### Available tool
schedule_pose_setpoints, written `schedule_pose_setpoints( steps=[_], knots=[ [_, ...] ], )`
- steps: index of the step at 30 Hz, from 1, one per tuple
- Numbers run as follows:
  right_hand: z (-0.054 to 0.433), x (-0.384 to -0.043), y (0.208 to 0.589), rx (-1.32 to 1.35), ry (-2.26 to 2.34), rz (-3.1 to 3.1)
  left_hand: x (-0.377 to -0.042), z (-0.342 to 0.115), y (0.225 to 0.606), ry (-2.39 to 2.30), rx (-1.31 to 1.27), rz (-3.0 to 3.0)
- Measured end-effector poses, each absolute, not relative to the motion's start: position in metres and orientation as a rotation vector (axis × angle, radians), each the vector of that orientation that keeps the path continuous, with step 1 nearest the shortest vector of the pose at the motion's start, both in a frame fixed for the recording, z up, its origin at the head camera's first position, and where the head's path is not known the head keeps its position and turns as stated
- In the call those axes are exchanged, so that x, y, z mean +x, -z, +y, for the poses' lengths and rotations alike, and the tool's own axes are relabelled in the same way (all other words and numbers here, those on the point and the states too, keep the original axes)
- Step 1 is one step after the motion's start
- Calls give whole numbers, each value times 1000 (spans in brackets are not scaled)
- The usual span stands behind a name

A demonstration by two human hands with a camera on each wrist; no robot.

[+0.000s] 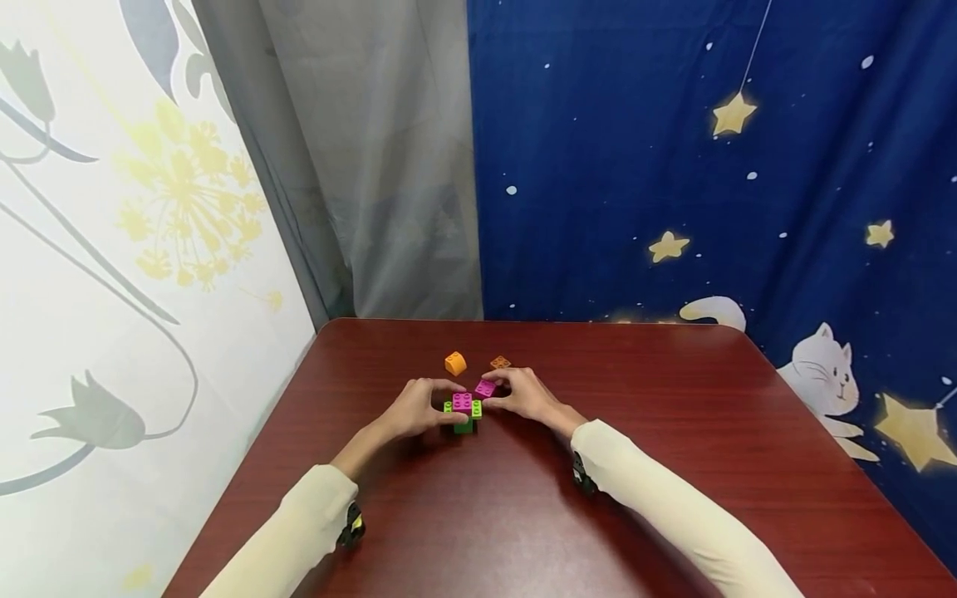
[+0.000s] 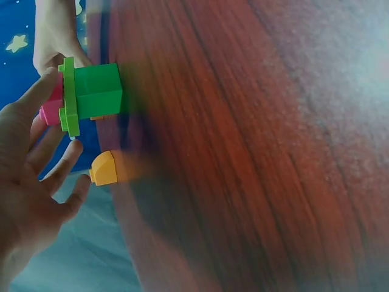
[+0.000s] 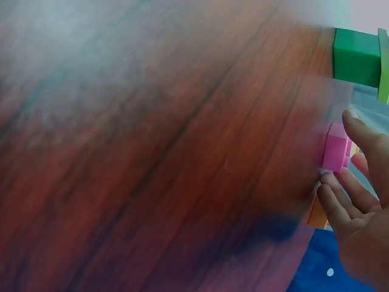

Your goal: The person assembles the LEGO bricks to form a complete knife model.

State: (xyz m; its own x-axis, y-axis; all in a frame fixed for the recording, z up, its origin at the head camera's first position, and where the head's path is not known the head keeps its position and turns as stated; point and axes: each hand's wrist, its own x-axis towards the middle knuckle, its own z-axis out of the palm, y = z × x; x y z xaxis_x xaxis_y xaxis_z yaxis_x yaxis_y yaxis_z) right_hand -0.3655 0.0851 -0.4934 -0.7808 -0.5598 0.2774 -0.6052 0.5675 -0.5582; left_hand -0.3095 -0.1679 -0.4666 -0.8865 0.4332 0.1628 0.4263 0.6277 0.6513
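Note:
In the head view a small brick stack stands on the table: a magenta brick (image 1: 462, 400) on top, a lime-green plate (image 2: 70, 100) beneath it, and a green block (image 2: 99, 91) at the bottom. My left hand (image 1: 415, 407) holds the magenta top brick between thumb and fingers. Just right of the stack lies a second magenta brick (image 3: 335, 148). My right hand (image 1: 526, 395) reaches around it from the right, thumb on the near side and fingers on the far side, with a slight gap showing at the thumb.
Behind the stack sits an orange curved brick (image 1: 455, 364). A flat orange-brown piece (image 1: 500, 362) lies beyond the right hand's fingers. The dark red wooden table (image 1: 673, 399) ends at a grey curtain (image 1: 389, 166) and a blue starry curtain (image 1: 613, 149).

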Motion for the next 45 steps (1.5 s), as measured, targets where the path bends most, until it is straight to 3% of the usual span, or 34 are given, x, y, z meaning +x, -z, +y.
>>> schedule_pose_setpoints(
  steps=[17,33,45],
  knots=[
    [82,-363,489,911,-1100,-2765,-310,-165,465,-1181,743,2827],
    [89,-344,446,1074,-1192,-2662,-316,-166,465,-1188,753,2819],
    [75,-331,435,1257,-1109,-2605,-316,-167,467,-1181,709,2816]
  ],
)
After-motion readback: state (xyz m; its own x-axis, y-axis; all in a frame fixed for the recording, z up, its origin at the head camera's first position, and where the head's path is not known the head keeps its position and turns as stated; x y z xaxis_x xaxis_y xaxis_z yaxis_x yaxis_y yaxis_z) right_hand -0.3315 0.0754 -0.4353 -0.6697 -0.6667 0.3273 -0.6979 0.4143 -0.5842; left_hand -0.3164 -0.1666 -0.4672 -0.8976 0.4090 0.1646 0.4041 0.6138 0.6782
